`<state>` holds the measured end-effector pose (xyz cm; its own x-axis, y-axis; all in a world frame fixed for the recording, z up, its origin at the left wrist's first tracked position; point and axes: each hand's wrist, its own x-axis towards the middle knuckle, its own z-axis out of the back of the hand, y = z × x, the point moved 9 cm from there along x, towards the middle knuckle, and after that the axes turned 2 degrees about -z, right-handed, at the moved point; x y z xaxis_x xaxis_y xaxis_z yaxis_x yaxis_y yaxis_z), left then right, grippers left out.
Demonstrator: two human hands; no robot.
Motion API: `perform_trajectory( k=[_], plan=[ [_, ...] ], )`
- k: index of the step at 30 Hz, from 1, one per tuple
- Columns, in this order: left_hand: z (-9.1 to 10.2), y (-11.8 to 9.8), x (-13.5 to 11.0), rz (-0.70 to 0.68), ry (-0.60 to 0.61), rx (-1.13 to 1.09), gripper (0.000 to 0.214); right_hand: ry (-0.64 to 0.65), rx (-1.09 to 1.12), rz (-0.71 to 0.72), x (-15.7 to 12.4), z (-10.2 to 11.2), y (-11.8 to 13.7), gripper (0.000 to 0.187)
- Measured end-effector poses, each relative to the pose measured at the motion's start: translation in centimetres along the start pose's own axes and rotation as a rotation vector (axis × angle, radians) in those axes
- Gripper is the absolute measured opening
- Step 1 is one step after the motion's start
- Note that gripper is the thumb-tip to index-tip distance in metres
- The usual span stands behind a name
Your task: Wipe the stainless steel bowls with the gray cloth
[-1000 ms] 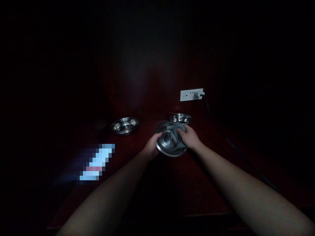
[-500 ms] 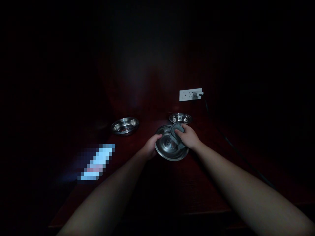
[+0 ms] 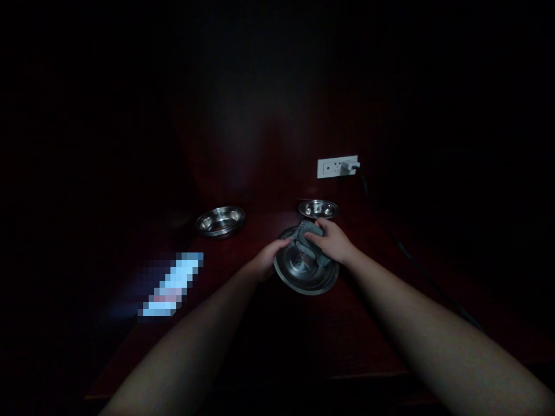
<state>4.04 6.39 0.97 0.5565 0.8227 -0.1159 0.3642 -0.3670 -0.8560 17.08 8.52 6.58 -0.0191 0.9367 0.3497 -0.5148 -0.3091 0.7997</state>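
A shiny metal bowl (image 3: 299, 274) is held up over the table, tilted a little toward me. My left hand (image 3: 265, 259) grips its left rim, thumb over the edge and the other fingers hidden underneath. In my right hand (image 3: 333, 241) is a bunched grey cloth (image 3: 309, 238), pressed against the bowl's far right inner side and rim. Some of the right fingers are hidden behind the cloth and bowl.
Stacked metal bowls (image 3: 220, 222) stand at the left back of the dark red table (image 3: 277, 352). Another metal bowl (image 3: 318, 209) sits behind my right hand. A wall socket (image 3: 337, 167) holds a plug, with a dark cable (image 3: 416, 263) running down the right. A pixelated bright patch (image 3: 173, 286) lies left.
The bowl has tipped and shifted slightly toward me and right. My right hand and the cloth have moved a little down along its inside. The left hand stays at the rim.
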Motion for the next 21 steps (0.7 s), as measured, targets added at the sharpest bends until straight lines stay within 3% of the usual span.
perform_trajectory(
  k=[9, 14, 21],
  plan=[
    [-0.9, -0.7, 0.0, -0.086, 0.084, -0.101, 0.046, -0.057, 0.011, 0.021, -0.1, 0.1, 0.3, 0.022],
    [0.1, 0.0, -0.1, 0.004, 0.052, -0.086, 0.04, -0.029, 0.039, 0.056, -0.4, 0.0, 1.1, 0.023],
    [-0.3, 0.1, -0.7, 0.059, 0.111, -0.148, 0.05, 0.015, 0.126, 0.113, -0.8, -0.1, 2.5, 0.027]
  ],
)
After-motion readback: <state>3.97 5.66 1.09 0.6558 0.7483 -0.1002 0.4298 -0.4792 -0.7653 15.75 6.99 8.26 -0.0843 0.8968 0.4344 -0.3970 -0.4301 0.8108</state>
